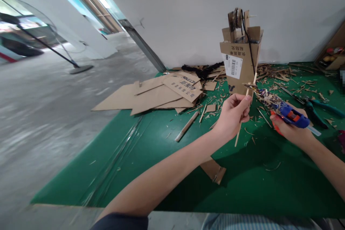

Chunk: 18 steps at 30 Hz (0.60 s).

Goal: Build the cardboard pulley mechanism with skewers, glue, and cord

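Observation:
My left hand [234, 114] pinches a thin wooden stick [245, 109], held tilted above the green mat [151, 158]. My right hand [289, 129] grips a blue and orange glue gun [285, 110]. Its debris-crusted nozzle [262, 96] points left and meets the upper part of the stick. Just behind the stick stands an upright cardboard tower [240, 57] with a white barcode label, a wheel at its top and a black cord hanging down its front.
Flat cardboard sheets [151, 95] lie at the mat's left back. Loose sticks [186, 126], wood shavings and scraps are scattered around. Teal-handled pliers [318, 107] lie at right. A folded cardboard piece [214, 170] sits near my left forearm. A white wall stands behind.

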Tool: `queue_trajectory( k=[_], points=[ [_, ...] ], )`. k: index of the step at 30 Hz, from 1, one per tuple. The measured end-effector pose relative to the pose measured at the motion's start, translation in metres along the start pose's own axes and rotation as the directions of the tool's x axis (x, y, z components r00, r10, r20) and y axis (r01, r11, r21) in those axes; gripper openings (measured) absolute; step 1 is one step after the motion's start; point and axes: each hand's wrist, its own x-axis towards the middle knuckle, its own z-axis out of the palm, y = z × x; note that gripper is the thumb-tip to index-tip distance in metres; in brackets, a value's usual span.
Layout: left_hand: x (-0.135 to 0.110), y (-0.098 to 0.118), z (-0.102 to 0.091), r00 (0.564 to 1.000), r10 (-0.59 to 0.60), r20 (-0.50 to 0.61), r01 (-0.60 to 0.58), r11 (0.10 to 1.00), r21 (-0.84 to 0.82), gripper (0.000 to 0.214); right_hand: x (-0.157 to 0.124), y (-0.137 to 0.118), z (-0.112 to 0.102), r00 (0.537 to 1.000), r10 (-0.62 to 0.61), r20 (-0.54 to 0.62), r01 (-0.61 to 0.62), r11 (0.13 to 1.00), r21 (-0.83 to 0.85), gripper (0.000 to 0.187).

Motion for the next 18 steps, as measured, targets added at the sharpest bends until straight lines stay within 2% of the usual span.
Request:
queue_trajectory(
  k=[18],
  points=[
    [0.0003, 0.004, -0.001, 0.999, 0.04, 0.026, -0.04, 0.999, -0.021, 0.031, 0.0009, 0.0041, -0.0017, 0.998, 0.069, 0.015, -0.069, 0.998, -0.01, 0.026]
  ],
)
